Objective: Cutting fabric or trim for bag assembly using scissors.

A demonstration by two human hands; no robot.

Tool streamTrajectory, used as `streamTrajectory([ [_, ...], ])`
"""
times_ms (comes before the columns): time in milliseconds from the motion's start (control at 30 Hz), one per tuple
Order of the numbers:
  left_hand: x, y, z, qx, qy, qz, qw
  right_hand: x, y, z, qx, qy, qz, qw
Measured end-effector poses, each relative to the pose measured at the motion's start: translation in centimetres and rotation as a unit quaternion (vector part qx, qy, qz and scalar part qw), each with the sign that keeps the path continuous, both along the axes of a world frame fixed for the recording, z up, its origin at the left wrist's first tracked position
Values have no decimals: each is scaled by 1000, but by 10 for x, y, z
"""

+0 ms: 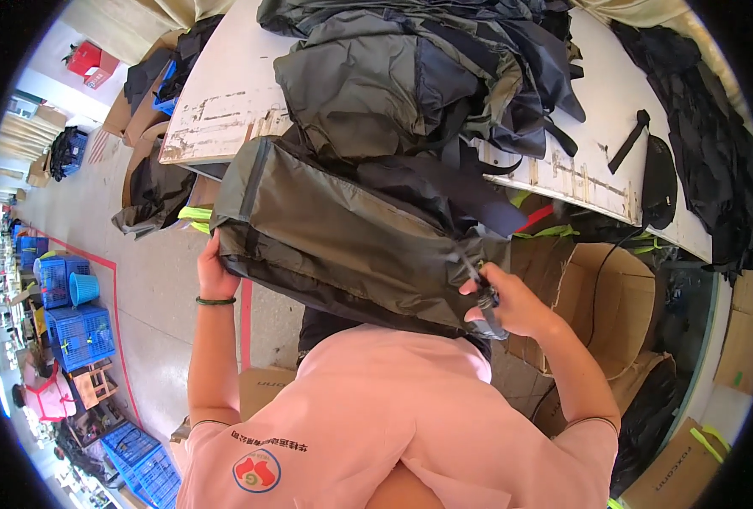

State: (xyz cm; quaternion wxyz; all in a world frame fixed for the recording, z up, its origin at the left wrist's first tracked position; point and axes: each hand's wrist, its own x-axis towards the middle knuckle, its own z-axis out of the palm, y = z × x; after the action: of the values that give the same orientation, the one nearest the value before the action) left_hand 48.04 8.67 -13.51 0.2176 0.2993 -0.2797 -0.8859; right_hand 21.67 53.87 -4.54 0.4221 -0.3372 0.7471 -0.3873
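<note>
1. The bag (pixel 343 237), long and olive-grey, hangs off the near edge of the surface (pixel 224 102) and leans down toward the person's pink shirt (pixel 368 416).
2. Left hand (pixel 214 273) is at the bag's left end, grip closed on the fabric edge there, a dark band on the wrist.
3. Right hand (pixel 508 301) is at the bag's right end, grip clenched on a black strap (pixel 488 310) that comes off the gathered end.
4. Beyond the bag, a heap of more dark bags (pixel 427 76) covers the middle of the surface.
5. Right of the bag, a black pouch (pixel 658 182) lies at the surface's edge, with a loose strap beside it.
6. Below the bag's right end stands an open cardboard box (pixel 605 297).
7. Far left of the bag, blue crates (pixel 75 327) stand on the floor beside a red line.
</note>
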Motion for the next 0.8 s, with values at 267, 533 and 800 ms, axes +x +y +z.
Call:
streamTrajectory([
  [267, -1, 3, 11, -3, 6, -5, 1000, 16, 0, -24, 124, 42, 45, 990],
  [533, -50, 60, 55, -764, -212, 132, 594, 23, -6, -25, 115, 63, 74, 989],
  [800, -121, 200, 60, -774, 118, -363, 505, 16, -13, 7, 34, -63, 8, 997],
])
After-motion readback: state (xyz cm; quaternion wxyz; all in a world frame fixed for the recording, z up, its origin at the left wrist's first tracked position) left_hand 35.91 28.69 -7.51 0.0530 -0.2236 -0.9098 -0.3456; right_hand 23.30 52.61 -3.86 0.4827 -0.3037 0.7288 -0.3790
